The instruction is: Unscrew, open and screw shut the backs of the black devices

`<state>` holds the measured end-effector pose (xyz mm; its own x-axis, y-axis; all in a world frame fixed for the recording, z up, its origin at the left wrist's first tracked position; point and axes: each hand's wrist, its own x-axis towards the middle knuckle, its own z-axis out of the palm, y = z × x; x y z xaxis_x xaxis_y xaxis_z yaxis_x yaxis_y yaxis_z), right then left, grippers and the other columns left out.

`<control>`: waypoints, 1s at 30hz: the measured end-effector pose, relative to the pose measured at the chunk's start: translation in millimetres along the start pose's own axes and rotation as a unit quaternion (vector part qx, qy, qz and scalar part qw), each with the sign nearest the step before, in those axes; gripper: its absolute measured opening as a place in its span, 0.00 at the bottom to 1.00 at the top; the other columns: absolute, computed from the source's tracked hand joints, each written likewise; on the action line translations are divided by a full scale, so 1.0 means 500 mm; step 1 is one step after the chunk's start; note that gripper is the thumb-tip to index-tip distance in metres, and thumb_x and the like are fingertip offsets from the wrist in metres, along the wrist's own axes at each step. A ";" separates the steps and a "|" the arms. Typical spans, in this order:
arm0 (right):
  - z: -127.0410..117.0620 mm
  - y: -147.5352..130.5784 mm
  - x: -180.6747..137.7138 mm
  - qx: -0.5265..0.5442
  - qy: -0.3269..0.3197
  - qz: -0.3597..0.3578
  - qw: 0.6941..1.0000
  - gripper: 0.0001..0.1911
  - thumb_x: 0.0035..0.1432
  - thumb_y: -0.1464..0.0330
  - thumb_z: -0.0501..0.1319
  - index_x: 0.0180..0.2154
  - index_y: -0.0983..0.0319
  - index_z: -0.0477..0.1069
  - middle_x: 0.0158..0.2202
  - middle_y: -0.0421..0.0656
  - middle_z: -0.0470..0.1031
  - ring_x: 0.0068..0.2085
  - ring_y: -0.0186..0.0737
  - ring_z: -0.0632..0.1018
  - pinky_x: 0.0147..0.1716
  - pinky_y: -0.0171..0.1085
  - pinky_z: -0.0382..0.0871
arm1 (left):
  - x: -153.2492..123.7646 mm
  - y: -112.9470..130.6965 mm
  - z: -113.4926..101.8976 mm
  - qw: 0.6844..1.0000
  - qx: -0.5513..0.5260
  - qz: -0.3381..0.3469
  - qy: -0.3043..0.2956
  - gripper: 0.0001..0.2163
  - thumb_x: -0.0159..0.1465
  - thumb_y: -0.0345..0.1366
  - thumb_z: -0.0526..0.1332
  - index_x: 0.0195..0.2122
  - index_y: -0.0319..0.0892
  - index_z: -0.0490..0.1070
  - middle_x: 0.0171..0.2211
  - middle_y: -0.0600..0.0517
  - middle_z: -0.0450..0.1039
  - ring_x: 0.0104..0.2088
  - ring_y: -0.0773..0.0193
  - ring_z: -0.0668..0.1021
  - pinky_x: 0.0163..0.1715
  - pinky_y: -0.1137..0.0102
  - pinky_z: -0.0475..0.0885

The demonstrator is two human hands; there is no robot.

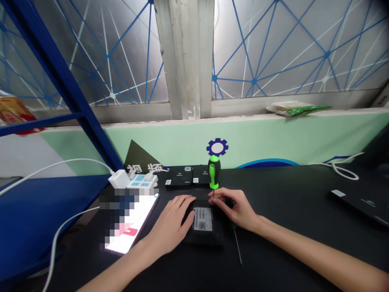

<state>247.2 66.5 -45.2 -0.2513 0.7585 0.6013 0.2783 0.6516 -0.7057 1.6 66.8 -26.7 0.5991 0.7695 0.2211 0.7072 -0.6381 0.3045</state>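
A black electronics box lies label side up on the table, with a white printed label on it. My left hand rests at its left side, fingers stretched out over the far left corner and thumb apart, near the label. My right hand is above the box's far right part, pinching the shaft of a screwdriver between thumb and fingers. That screwdriver's green and black handle points straight up; its tip is hidden. A second screwdriver lies right of the box, its handle mostly hidden under my right hand.
Two more black boxes stand at the back by the wall. To the left are a lit phone, a power strip and a white charger with cables. Another black device lies far right.
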 end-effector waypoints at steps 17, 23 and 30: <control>-0.001 0.003 -0.002 -0.017 -0.009 0.002 1.000 0.08 0.66 0.67 0.59 0.43 0.61 0.75 0.33 0.44 0.82 0.32 0.40 0.81 0.35 0.36 0.76 | 0.001 -0.002 0.003 1.000 -0.004 0.001 0.003 0.16 0.74 0.40 0.48 0.61 0.49 0.62 0.59 0.48 0.68 0.58 0.54 0.70 0.56 0.56 0.67; 0.002 0.008 0.000 -0.043 0.008 0.003 0.999 0.08 0.65 0.62 0.61 0.38 0.60 0.74 0.31 0.43 0.79 0.28 0.38 0.78 0.30 0.35 0.74 | 0.001 -0.003 0.004 1.000 -0.009 0.002 0.007 0.17 0.74 0.40 0.48 0.61 0.48 0.62 0.59 0.47 0.68 0.58 0.53 0.70 0.57 0.54 0.66; 0.004 0.011 -0.002 -0.035 0.023 0.008 0.999 0.09 0.63 0.61 0.62 0.34 0.60 0.72 0.28 0.42 0.77 0.27 0.37 0.76 0.28 0.35 0.73 | 0.001 -0.004 0.004 1.000 -0.004 0.007 0.010 0.17 0.74 0.41 0.48 0.61 0.48 0.62 0.59 0.47 0.68 0.58 0.53 0.70 0.56 0.55 0.67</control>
<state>247.2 69.6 -50.4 -0.2034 0.7674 0.6081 0.3470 0.6373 -0.6881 1.3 68.3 -29.0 0.6011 0.7610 0.2441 0.6957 -0.6486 0.3088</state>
